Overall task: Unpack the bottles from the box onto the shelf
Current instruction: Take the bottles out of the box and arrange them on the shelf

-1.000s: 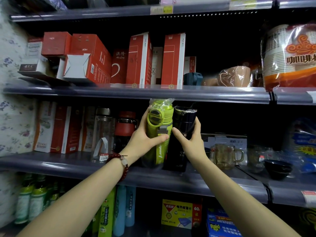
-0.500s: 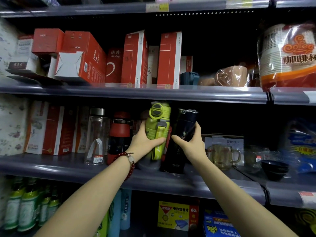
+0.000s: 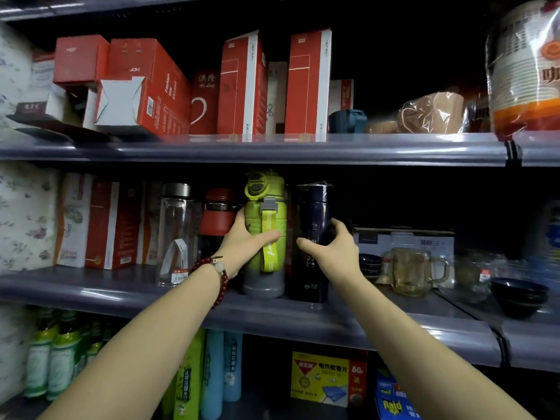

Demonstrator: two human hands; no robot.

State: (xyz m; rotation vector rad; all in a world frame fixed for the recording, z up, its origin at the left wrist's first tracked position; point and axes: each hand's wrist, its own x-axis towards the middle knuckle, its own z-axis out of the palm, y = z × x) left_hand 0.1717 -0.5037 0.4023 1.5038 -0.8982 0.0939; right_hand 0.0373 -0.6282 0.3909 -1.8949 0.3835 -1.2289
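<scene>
Head view: dark bottle [image 3: 312,237] nearly lost in shadow, label unreadable. Both bottles upright on the middle shelf [image 3: 363,316], caps up. Left hand [image 3: 245,247] wraps the green bottle [image 3: 266,234]; right hand [image 3: 331,247], fingers curled, grips the dark one.

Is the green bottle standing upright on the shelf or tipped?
Upright: the green bottle stands vertical, its grey base flat on the middle shelf, lid on top, left hand around it.

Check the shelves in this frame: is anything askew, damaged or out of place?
Yes. On the upper shelf, left side, a red carton lies on its side with its white end flap popped open, among loosely piled boxes. The green bottle and dark bottle stand upright.
</scene>
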